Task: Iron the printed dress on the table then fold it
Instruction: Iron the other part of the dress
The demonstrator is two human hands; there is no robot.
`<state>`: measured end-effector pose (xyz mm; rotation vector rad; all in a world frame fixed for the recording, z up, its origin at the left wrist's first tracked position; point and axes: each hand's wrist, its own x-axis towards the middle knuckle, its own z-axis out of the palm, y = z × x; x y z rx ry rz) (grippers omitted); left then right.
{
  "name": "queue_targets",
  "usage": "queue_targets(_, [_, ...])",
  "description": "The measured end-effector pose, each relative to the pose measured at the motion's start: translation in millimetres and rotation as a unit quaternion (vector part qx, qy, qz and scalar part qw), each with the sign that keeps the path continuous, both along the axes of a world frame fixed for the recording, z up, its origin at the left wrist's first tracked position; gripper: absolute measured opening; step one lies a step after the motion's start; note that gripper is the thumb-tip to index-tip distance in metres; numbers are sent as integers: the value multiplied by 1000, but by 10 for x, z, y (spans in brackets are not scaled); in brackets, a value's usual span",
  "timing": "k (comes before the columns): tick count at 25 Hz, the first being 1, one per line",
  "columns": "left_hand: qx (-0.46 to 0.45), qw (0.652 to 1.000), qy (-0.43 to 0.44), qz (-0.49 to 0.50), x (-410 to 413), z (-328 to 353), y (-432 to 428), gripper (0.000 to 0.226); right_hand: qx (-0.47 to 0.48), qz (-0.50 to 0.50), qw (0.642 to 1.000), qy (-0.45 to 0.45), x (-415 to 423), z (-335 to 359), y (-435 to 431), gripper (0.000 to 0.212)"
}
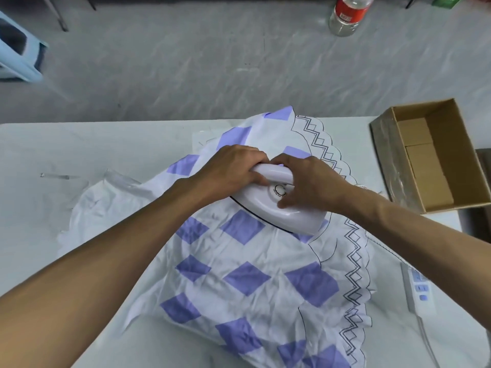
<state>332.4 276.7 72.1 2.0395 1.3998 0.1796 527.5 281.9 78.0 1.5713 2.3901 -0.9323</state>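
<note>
The printed dress (247, 277) lies spread and wrinkled on the white table (39, 155); it is white with purple diamonds and a black zigzag border along its right edge. A small white iron (289, 211) rests flat on the dress near its upper middle. My left hand (233, 168) is wrapped around the iron's handle. My right hand (308, 181) lies over the rear of the iron, its fingertips touching the round dial on top.
An open cardboard box (435, 155) stands at the table's right end. A white power strip (419, 290) with its cord lies at the right edge. On the floor beyond are a plastic bottle (348, 14) and a light blue stool (18, 46).
</note>
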Motion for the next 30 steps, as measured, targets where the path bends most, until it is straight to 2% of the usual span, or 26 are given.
queue_targets(6, [5, 1000, -1, 12, 91, -15, -19, 23, 1, 10, 1000, -18, 51, 38, 3, 73])
queue_targets(12, [10, 1000, -3, 21, 191, 1, 5, 22, 23, -18, 999, -33, 103, 47, 58, 62])
queue_targets(23, [12, 1000, -6, 14, 249, -9, -2, 22, 25, 20, 999, -9, 214, -14, 34, 92])
queue_targets(30, [14, 1000, -1, 19, 212, -2, 2, 21, 46, 13, 999, -27, 158, -28, 47, 76])
